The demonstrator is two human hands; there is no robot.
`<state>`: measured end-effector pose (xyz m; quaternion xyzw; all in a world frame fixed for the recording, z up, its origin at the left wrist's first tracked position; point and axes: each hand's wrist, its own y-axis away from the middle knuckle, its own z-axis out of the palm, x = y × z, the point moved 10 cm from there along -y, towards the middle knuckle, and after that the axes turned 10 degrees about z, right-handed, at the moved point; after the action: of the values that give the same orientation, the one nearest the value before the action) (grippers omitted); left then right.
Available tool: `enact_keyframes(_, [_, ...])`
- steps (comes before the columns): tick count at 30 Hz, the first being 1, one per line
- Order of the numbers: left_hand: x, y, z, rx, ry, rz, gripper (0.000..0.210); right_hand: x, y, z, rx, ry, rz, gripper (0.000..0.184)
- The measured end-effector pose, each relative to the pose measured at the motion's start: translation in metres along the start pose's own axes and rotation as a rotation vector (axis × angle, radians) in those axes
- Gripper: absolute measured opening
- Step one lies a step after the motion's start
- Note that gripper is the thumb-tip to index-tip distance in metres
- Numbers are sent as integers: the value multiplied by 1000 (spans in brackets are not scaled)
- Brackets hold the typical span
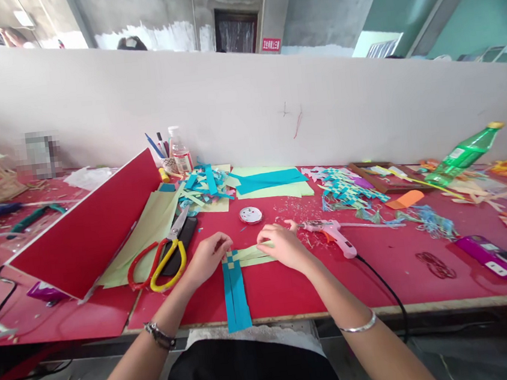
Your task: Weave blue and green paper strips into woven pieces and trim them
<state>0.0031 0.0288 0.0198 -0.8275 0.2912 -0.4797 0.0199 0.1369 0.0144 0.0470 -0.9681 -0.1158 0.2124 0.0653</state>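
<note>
Left of centre in the frame, we see scissors (164, 257) lying over a dark flat object that they partly cover, too hidden for us to name. Next comes our left hand (208, 256), its fingers bent inward at the upper left of the woven patch (230, 260), just below the middle of the frame. This hand is the nearer one to that patch; we cannot tell whether its fingertips pinch the paper or only rest there. From the patch, the blue strips (237, 300) run lengthwise down the frame, their lower ends reaching the front edge of the table (287, 298), while the pale green strips (249, 256) head right, roughly square to the blue, toward our right hand (282, 246). That hand is curled over their right ends with the palm down; it hides those ends, so we cannot tell how firmly they are held or where they stop. Just beyond its fingers, to the right, lies the pink glue gun (337, 232). Both forearms are cut off by the bottom of the frame.
</note>
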Motion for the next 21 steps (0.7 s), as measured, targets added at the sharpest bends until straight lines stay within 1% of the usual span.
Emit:
enact_keyframes(2, [2, 0, -2, 12, -10, 5, 27, -2, -1, -1, -8, -3, 2, 11])
enact_keyframes(6, [5, 0, -11, 85, -45, 34, 32, -1, -2, 2, -68, -40, 41, 10])
enact_keyframes(8, [1, 0, -12, 93, -71, 20, 35, 0, -3, 3, -100, -76, 72, 9])
enact_keyframes(10, [-4, 0, -12, 86, -89, -11, 37, 0, -4, 4, -128, -117, 96, 13])
enact_keyframes(13, [-5, 1, -11, 99, -18, -4, 21, -3, -7, 5, -152, -205, 111, 16])
enact_keyframes(14, [-2, 2, -8, 85, 24, 16, 26, -4, -9, 6, -159, -251, 113, 16])
enact_keyframes(15, [1, 2, -4, 52, 56, 36, 37, -5, -11, 7, -171, -305, 115, 17])
enact_keyframes(16, [4, 3, 2, 3, 64, 53, 46, -7, -12, 9, -188, -364, 117, 18])
enact_keyframes(17, [7, 4, 8, -50, 41, 67, 50, -9, -14, 12, -208, -424, 121, 18])
enact_keyframes(19, [11, 6, 17, -125, -69, 84, 48, -15, -18, 18, -237, -533, 132, 20])
enact_keyframes(21, [12, 6, 20, -133, -195, 87, 38, -22, -21, 23, -252, -634, 144, 21])
